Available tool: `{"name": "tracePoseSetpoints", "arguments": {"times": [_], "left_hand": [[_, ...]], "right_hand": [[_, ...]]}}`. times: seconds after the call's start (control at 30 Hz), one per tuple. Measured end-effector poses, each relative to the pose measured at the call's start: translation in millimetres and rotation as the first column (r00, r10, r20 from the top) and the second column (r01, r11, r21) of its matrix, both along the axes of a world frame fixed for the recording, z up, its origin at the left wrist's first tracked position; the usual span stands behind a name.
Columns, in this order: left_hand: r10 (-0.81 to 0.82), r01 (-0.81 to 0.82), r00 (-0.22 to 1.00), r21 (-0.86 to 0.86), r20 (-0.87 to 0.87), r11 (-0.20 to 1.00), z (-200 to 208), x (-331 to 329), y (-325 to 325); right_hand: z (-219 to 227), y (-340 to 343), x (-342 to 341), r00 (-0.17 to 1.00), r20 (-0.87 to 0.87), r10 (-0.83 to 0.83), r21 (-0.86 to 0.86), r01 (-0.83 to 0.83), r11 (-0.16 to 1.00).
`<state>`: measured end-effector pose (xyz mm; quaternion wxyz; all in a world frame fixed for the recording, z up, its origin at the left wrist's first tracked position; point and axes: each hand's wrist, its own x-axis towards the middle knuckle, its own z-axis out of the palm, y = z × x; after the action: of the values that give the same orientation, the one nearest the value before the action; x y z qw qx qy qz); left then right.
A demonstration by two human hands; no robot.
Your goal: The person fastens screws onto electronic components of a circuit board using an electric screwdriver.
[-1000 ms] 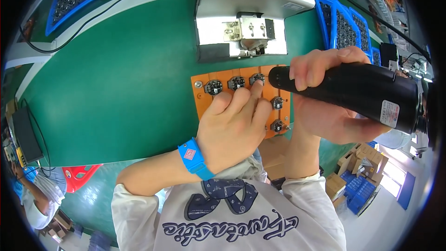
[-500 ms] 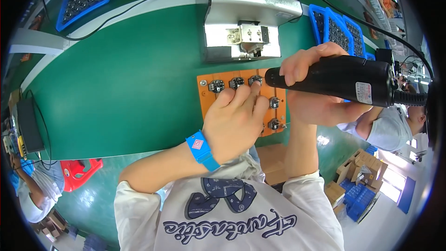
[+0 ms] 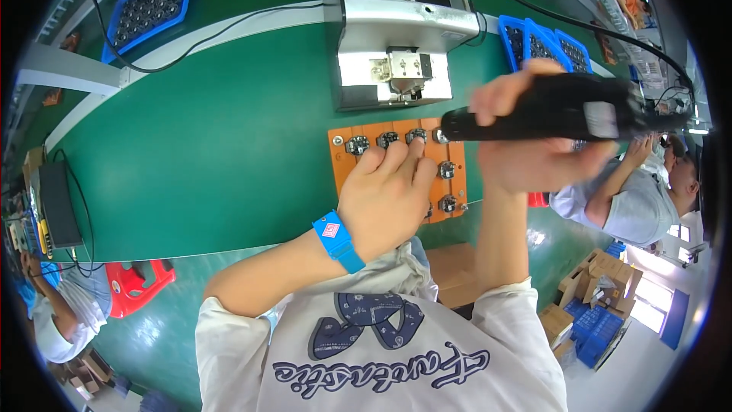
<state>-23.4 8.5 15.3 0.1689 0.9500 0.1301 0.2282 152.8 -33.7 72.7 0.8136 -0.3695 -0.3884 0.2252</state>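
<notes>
An orange fixture board (image 3: 339,175) lies on the green table before me, bearing several small black round parts with metal contacts, one of them the part (image 3: 357,145) at its far left. My left hand (image 3: 387,194), in a blue wrist strap (image 3: 335,238), reaches over the board. Its fingers are partly bent, with one fingertip touching a part (image 3: 415,136) in the far row; the palm hides the board's middle. My right hand (image 3: 526,160) is closed around a black corded electric screwdriver (image 3: 534,111), held nearly level. Motion smears both, and the screwdriver's nose hovers by the board's far right corner.
Beyond the board stands a metal machine (image 3: 400,46). Blue trays of round parts sit at the far left (image 3: 152,4) and far right (image 3: 534,42). A black box (image 3: 55,206) stands at the left edge. Another person (image 3: 618,202) sits at right; cartons (image 3: 598,282) are below.
The screwdriver has swung slightly, with its nose drawn away from the part under my left fingertip. My left hand stays on the board. The whole view has shifted slightly.
</notes>
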Motion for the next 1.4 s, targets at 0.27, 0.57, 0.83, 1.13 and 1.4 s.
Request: {"name": "tracePoseSetpoints", "arguments": {"times": [0.27, 0.57, 0.83, 1.13, 1.4], "left_hand": [[0.051, -0.05, 0.998, -0.023, 0.035, 0.998, -2.5, 0.8, -5.4], [0.054, -0.054, 0.998, -0.03, 0.019, 0.998, -1.7, 0.8, -5.6], [0.008, -0.007, 1.0, -0.128, 0.014, 0.992, 6.7, 6.2, -3.9], [-0.06, 0.061, 0.998, -0.096, 0.017, 0.994, -0.9, 28.1, -8.8], [-0.061, 0.061, 0.998, -0.047, -0.009, 0.997, 2.2, 29.8, -9.1]], "right_hand": [[65.0, 28.0, -4.2, 0.91, 0.278, 0.306, -0.044, -0.306, 0.951], [45.9, 33.8, 6.8, 0.858, 0.267, 0.439, -0.054, -0.441, 0.896], [28.3, -36.7, 25.4, 0.974, 0.17, 0.152, -0.074, -0.141, 0.987], [-7.4, -33.6, 33.6, 0.995, 0.094, 0.018, -0.081, -0.01, 0.997], [-16.6, -28.8, 29.0, 0.998, -0.058, 0.024, -0.038, -0.026, 0.999]]}}
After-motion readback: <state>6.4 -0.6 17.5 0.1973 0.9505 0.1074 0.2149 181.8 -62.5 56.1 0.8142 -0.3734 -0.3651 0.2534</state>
